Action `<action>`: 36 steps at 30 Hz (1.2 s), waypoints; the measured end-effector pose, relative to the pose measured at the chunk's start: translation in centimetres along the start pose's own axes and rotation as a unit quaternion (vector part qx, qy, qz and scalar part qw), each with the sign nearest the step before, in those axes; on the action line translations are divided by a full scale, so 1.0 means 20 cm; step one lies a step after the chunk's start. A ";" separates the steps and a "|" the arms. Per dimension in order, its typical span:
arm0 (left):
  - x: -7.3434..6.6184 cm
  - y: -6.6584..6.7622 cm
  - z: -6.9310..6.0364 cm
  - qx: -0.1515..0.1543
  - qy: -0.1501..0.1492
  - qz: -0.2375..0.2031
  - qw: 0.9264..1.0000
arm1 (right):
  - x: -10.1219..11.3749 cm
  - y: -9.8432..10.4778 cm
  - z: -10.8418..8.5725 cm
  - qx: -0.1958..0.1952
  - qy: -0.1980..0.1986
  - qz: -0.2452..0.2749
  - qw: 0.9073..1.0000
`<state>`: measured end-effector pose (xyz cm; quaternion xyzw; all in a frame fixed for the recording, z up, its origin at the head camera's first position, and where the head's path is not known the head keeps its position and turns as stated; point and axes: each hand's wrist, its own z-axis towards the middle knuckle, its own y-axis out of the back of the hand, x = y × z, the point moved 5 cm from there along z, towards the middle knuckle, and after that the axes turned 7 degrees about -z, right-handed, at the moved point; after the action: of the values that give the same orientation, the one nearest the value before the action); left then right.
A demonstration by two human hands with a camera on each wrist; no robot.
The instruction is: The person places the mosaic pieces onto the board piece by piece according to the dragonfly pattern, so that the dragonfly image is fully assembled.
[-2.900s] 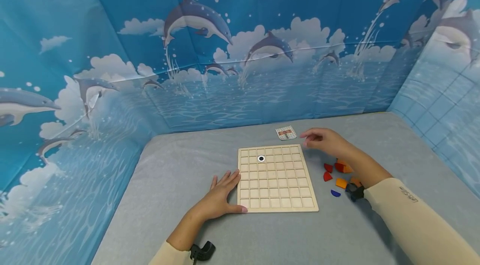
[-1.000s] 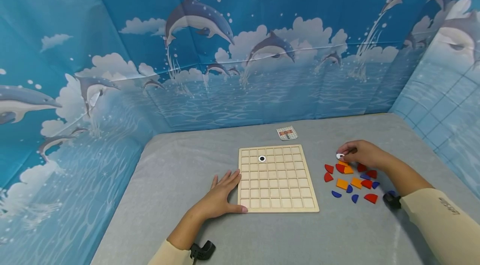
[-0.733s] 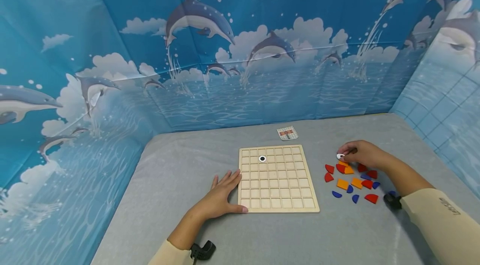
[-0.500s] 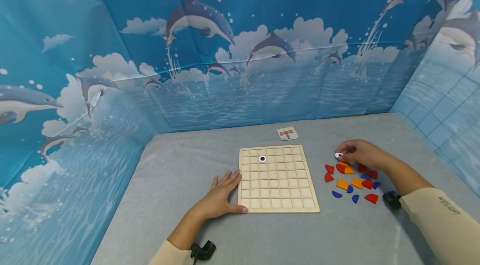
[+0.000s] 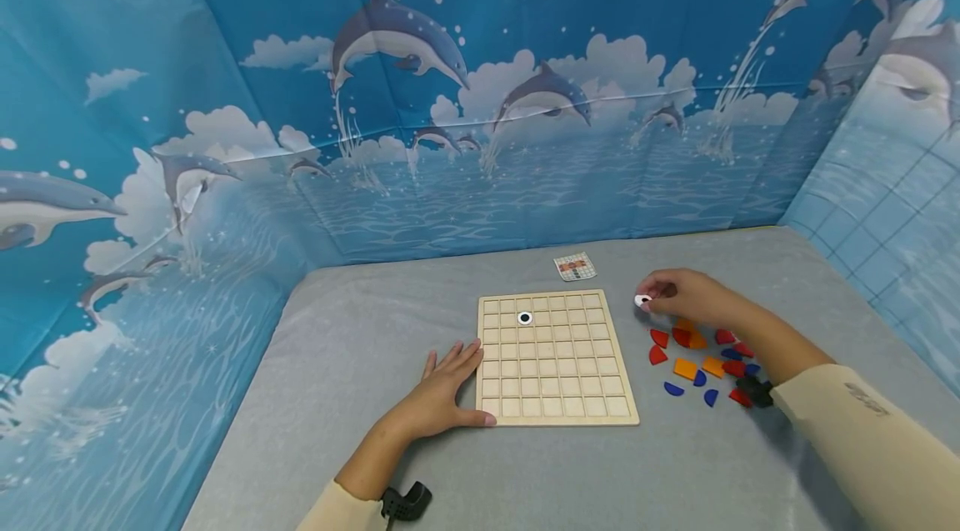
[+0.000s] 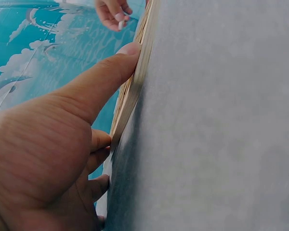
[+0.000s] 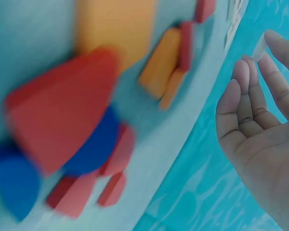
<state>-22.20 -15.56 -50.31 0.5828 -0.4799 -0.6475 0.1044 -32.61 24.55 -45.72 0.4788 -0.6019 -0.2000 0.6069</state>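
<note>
Between thumb and fingertips, my right hand [image 5: 686,296] pinches a white round piece with a black dot [image 5: 642,300], held up off the cloth just right of the wooden grid board [image 5: 557,421]. The right wrist view shows this piece [image 7: 260,47] edge-on at the fingertips of the hand [image 7: 265,115]. A matching black-dotted white piece [image 5: 525,318] lies in a cell of the board's second row. My left hand [image 5: 435,399] rests along the board's left side, fingers spread, thumb on the near left corner. Up close, the left hand [image 6: 62,130] touches the board's edge [image 6: 130,98].
Right of the board lie loose flat pieces: red wedges [image 5: 657,355], orange squares [image 5: 685,368] and blue half-rounds [image 5: 673,388], several of each colour, partly under my right forearm. A small printed card [image 5: 575,267] lies behind the board. A dolphin-print curtain [image 5: 480,139] stands behind the grey cloth.
My right hand went from near the card to the loose pieces, took hold of the dotted white piece, and has now moved left with it towards the board. The left hand stayed put.
</note>
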 end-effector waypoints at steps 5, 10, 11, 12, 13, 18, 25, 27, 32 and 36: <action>0.00 0.00 0.00 0.000 0.001 -0.001 1.000 | 0.10 -0.03 0.05 -0.001 0.028 0.008 1.000; 0.01 0.00 -0.01 -0.001 0.000 -0.004 1.000 | 0.21 -0.06 0.10 -0.006 0.053 0.016 0.998; 0.00 0.00 -0.01 -0.001 0.000 -0.004 1.000 | 0.23 -0.06 0.11 -0.007 0.059 0.018 0.998; 0.00 0.00 -0.01 -0.001 0.000 -0.004 1.000 | 0.25 -0.07 0.12 -0.007 0.065 0.022 0.998; 0.00 0.00 -0.01 -0.001 0.000 -0.004 1.000 | 0.27 -0.08 0.13 -0.007 0.072 0.023 0.997; 0.00 0.00 -0.01 -0.003 0.001 -0.001 1.000 | 0.36 -0.13 0.19 -0.003 0.091 0.028 0.995; -0.01 0.00 -0.01 -0.003 -0.001 -0.007 1.000 | 0.46 -0.21 0.27 0.009 0.106 0.039 0.994; 0.00 0.00 -0.01 -0.002 -0.002 -0.006 1.000 | 0.48 -0.22 0.28 0.013 0.112 0.045 0.993; 0.00 0.00 -0.01 -0.002 0.000 -0.001 1.000 | 0.54 -0.26 0.30 0.023 0.128 0.047 0.990; 0.00 0.00 0.00 -0.004 0.000 -0.001 1.000 | 0.57 -0.28 0.32 0.025 0.131 0.046 0.990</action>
<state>-22.17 -15.54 -50.25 0.5834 -0.4766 -0.6491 0.1058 -34.44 10.44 -45.33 0.4879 -0.5437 -0.0923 0.6766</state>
